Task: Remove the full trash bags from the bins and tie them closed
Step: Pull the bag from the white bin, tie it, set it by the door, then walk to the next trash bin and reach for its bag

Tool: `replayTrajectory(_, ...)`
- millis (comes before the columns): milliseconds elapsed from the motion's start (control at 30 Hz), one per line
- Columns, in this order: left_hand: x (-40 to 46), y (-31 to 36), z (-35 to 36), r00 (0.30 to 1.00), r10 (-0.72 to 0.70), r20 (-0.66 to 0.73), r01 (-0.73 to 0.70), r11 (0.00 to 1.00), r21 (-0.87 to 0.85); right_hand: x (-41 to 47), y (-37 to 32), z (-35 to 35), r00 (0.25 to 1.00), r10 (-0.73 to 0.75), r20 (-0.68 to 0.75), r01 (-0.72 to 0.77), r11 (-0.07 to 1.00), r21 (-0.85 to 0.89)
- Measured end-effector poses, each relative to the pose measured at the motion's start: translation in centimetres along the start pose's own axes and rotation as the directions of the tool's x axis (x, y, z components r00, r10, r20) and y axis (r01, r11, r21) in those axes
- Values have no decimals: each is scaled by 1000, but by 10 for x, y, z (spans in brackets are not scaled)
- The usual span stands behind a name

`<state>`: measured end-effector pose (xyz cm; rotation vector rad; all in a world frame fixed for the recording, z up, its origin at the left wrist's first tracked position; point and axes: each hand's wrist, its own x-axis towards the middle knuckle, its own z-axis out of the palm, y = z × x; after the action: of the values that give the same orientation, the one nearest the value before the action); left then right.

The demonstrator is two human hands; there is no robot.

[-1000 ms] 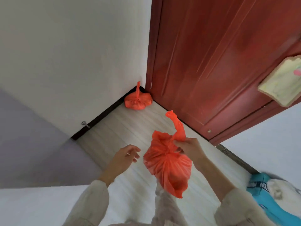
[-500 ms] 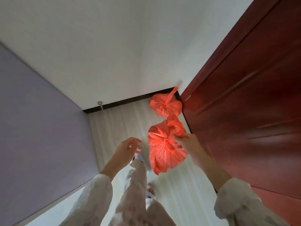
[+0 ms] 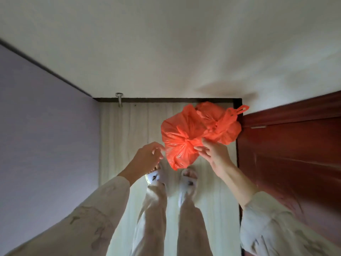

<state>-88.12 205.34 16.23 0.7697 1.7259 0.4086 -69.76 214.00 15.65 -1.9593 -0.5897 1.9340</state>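
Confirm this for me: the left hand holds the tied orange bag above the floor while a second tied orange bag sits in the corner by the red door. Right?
Not quite. The head view shows the right hand holding the tied orange bag; the left hand is empty beside it. The second tied orange bag does sit in the corner by the red door.

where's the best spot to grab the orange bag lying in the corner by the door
Probably the tied handle loop sticking out toward the door. Come from above on that door side: the corner bag is bulgy and slippery, and the held bag covers its near side.
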Motion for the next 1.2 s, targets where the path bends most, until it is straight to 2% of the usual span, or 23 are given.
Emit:
replayTrajectory(100,46,-23,6,999,-28,-36,28,999,14,78,9,17,996,77,54,-78,997,21)
replayTrajectory(300,129,-67,28,990,-89,-114,84,996,-42,213,22,34,992,124,-5,-123,990,64)
replayTrajectory(533,148,-96,54,978,-183,-95,174,980,-101,263,38,15,982,170,-80,-157,977,143)
replayTrajectory(633,130,-94,53,975,-201,-98,196,979,-58,246,27,8,978,201,-62,-190,970,151)
replayTrajectory(733,96,-84,48,967,-237,-97,240,971,14,207,9,7,970,242,0,-242,968,67)
replayTrajectory(833,53,-75,46,945,-309,-110,315,949,34,148,-17,10,947,298,121,-300,954,2)
replayTrajectory(900,20,-68,46,924,-357,-136,361,933,7,105,-32,14,925,323,199,-308,946,-106)
replayTrajectory(1033,-58,-42,48,890,-415,-191,382,905,-186,13,-46,21,894,343,288,-214,892,-399)
replayTrajectory(1200,-162,-20,60,854,-418,-311,241,846,-476,-97,-50,34,862,296,412,8,805,-594)
